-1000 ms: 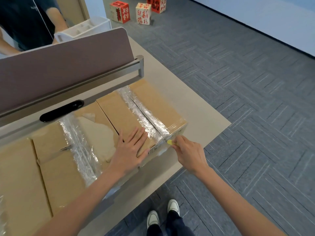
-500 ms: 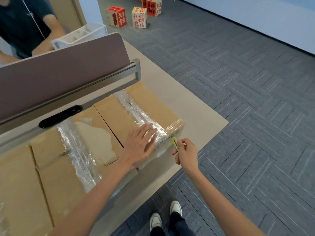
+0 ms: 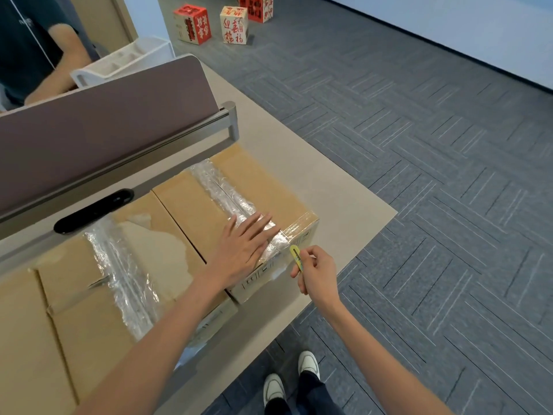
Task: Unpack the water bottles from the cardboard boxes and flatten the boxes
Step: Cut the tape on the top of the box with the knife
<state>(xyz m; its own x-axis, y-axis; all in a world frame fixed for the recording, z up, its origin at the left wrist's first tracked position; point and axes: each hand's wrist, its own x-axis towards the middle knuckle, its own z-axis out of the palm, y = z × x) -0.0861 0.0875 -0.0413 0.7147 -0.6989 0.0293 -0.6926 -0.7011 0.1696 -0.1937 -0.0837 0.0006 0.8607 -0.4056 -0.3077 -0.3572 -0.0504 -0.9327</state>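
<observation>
Three sealed cardboard boxes stand side by side on the desk. The rightmost box [image 3: 263, 187] has a crinkled strip of clear tape [image 3: 221, 190] running down its top seam. My left hand [image 3: 244, 248] lies flat on that box's near end, fingers straight over the tape. My right hand [image 3: 317, 272] pinches a small yellow cutter [image 3: 296, 257] just off the box's near right corner, its tip close to the taped edge. The middle box [image 3: 149, 259] has torn paper and its own tape strip. No bottles are visible.
The beige desk [image 3: 344, 205] ends just right of the boxes. A brown divider panel [image 3: 104, 130] and a black slot [image 3: 92, 211] run behind them. Another person sits beyond the divider. Red and white printed cartons [image 3: 191, 23] stand on the grey carpet.
My left hand slid right along the box top onto the tape. My right hand pulled slightly away from the box corner and turned the cutter upright.
</observation>
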